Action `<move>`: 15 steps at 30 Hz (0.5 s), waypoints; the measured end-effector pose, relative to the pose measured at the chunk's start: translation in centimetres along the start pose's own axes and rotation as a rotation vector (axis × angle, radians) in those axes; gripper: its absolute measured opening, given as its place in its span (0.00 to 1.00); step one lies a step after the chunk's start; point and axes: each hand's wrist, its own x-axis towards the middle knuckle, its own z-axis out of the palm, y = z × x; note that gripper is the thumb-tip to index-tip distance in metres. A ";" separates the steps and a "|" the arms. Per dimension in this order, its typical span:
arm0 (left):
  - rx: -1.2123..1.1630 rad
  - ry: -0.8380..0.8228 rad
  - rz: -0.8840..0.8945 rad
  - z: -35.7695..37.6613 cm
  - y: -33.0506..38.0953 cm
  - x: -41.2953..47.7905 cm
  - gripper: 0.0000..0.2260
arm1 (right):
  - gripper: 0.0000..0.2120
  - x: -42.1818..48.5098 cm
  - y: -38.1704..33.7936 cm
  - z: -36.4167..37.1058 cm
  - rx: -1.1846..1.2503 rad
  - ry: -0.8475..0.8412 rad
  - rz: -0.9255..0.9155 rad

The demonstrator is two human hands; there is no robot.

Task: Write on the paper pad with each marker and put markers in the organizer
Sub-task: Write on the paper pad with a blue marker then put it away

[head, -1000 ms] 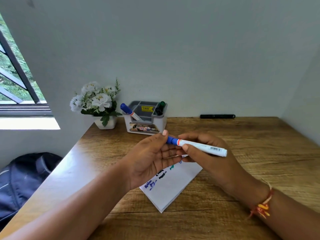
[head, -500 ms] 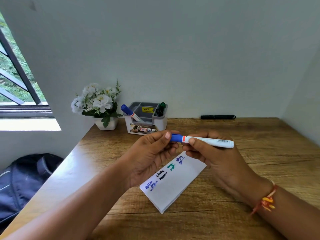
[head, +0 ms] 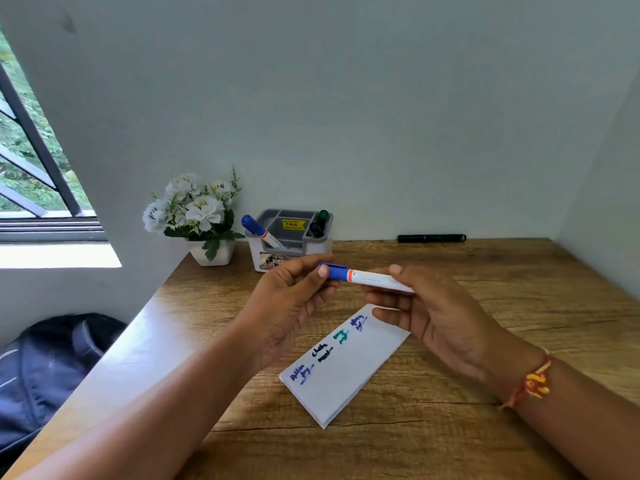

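A white marker with a blue cap point(head: 363, 277) is held level above the table between both hands. My left hand point(head: 291, 306) pinches its blue cap end. My right hand point(head: 429, 310) grips the white barrel. Below them lies the white paper pad point(head: 349, 372) with several short scribbles in blue, black and green. The grey organizer point(head: 294, 251) stands at the back by the wall. It holds a second blue-capped marker point(head: 259, 232) on its left and a green marker point(head: 321, 218) beside a dark one on its right.
A black marker point(head: 431, 238) lies along the back wall on the wooden table point(head: 485, 427). A pot of white flowers point(head: 201, 216) stands left of the organizer. A dark backpack point(head: 45, 372) sits on the floor beyond the table's left edge.
Both hands have lifted the marker up and away from the pad, uncovering the whole row of scribbles. The left fingers have stayed on the cap.
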 end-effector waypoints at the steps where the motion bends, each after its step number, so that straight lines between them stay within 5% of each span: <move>1: -0.014 0.016 0.018 -0.1 0.2 0.0 0.11 | 0.09 -0.1 -0.1 -0.2 -0.114 -0.026 0.021; 11: 0.001 -0.018 0.121 0.1 0.4 -0.3 0.21 | 0.09 1.1 -1.3 1.8 -0.837 -0.157 -0.058; 15: 0.090 0.048 0.178 -0.4 0.6 -0.1 0.22 | 0.06 3.8 -2.3 1.7 -0.625 0.010 -0.121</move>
